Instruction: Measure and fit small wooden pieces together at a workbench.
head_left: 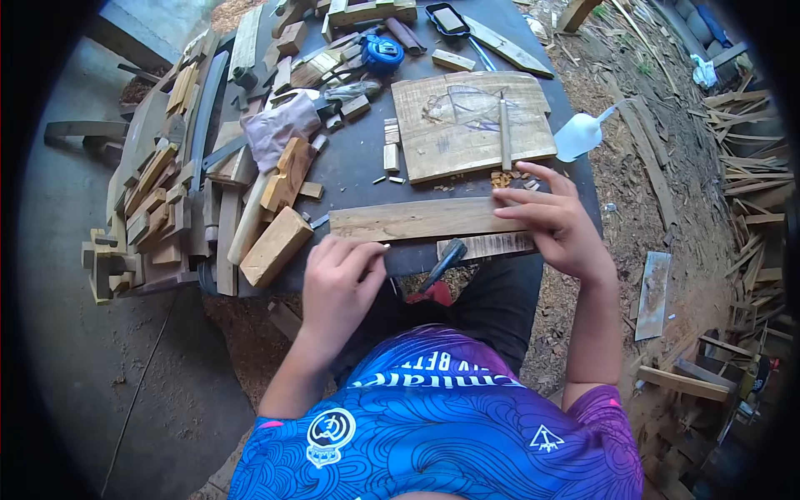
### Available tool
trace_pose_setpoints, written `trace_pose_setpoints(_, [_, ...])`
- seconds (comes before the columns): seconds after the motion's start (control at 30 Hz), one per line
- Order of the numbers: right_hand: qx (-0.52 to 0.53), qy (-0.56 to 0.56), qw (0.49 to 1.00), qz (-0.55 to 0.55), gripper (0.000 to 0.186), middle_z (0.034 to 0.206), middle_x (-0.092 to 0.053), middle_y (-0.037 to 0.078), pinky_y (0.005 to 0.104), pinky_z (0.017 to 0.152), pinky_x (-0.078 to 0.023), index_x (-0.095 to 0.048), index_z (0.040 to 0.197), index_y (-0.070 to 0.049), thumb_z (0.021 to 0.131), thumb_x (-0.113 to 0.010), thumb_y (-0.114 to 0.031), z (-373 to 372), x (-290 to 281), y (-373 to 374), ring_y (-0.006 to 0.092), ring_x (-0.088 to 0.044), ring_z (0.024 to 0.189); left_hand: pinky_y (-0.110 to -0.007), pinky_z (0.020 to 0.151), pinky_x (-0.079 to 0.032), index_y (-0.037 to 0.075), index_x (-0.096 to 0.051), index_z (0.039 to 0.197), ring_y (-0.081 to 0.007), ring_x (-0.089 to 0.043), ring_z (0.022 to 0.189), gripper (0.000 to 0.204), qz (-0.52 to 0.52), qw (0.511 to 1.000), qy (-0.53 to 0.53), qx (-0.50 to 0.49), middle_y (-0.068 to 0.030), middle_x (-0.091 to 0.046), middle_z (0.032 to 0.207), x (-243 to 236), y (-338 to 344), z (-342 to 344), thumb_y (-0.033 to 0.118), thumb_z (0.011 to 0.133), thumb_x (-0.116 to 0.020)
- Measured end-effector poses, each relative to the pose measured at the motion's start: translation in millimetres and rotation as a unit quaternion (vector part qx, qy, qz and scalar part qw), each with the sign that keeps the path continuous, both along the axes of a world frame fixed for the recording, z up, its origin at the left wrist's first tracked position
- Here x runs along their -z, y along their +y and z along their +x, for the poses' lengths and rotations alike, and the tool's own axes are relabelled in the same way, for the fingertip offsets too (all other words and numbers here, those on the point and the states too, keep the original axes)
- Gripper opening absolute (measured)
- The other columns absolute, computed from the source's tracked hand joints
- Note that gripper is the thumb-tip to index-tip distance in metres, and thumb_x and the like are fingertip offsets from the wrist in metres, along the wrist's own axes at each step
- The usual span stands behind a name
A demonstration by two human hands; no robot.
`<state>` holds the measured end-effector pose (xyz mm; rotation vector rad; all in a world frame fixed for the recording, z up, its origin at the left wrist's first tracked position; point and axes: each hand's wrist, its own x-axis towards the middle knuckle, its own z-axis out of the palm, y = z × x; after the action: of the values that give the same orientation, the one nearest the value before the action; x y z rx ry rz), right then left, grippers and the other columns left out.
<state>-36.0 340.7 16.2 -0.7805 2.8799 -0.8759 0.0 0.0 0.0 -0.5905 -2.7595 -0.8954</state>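
Single head cam, wide fisheye: looks steeply down past the shirt point(442, 425), hands point(343, 275) close, worktop point(367, 150) beyond.

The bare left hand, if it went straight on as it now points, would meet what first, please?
The left hand would probably first meet the long, flat, brown wooden plank just ahead; they may already touch, but depth is unclear.
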Motion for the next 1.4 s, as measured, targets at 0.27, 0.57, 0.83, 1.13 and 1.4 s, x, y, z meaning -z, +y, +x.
trace_pose_setpoints(0.27, [0.086,0.217,0.972,-0.012,0.036,0.111,-0.076,0.006,0.0404,0.091,-0.055,-0.079,0.106,-0.008,0.077,-0.065,0.008,-46.0,-6.7,-18.6,0.0294,-0.065,0.11,-0.04,0.082,-0.054,0.005,-0.076,0.104,-0.0291,-0.068,0.092,0.02,-0.003,0.99,0.117,-0.076,-0.0098,-0.073,0.101,-10.1,-10.0,-60.6,0.003,0.084,-0.078])
trace_pose_setpoints(0.57, [0.032,0.199,0.979,-0.027,0.039,0.114,-0.072,0.008,0.0418,0.094,-0.054,-0.075,0.108,-0.006,0.075,-0.064,0.01,-63.8,18.9,-24.0,0.0308,-0.065,0.107,-0.055,0.113,-0.037,0.018,-0.059,0.144,-0.0289,-0.048,0.142,0.051,-0.067,0.982,0.07,0.164,-0.0087,-0.057,0.15,6.9,66.2,-97.0,0.038,0.099,-0.067])
trace_pose_setpoints(0.83, [0.071,0.179,0.978,-0.077,0.022,0.118,-0.071,0.013,0.0412,0.087,-0.056,-0.074,0.112,-0.005,0.093,-0.067,0.003,-73.0,21.2,-27.6,0.0333,-0.07,0.105,-0.075,0.12,-0.014,0.022,-0.029,0.166,-0.0374,-0.021,0.159,0.08,-0.263,0.963,-0.055,0.013,-0.0067,-0.023,0.174,9.8,74.6,-133.5,0.07,0.104,-0.036])
trace_pose_setpoints(1.13, [0.244,0.076,0.955,-0.149,0.029,0.11,-0.074,0.014,0.0387,0.087,-0.059,-0.075,0.121,-0.009,0.092,-0.071,-0.009,-172.3,3.0,-62.4,0.0325,-0.072,0.104,-0.054,0.111,-0.036,0.014,-0.062,0.142,-0.0311,-0.048,0.14,0.06,-0.086,0.995,0.018,-0.042,-0.0109,-0.054,0.15,20.6,59.6,-136.9,0.052,0.095,-0.069])
trace_pose_setpoints(1.4, [0.338,0.08,0.913,0.212,0.03,0.113,-0.076,0.017,0.0466,0.093,-0.058,-0.077,0.114,-0.014,0.085,-0.071,-0.02,-227.1,14.2,-61.0,0.0355,-0.072,0.107,-0.044,0.098,-0.038,0.009,-0.069,0.125,-0.0269,-0.055,0.119,0.043,0.011,0.99,0.112,-0.084,-0.0084,-0.062,0.125,11.9,54.7,-140.4,0.032,0.089,-0.076])
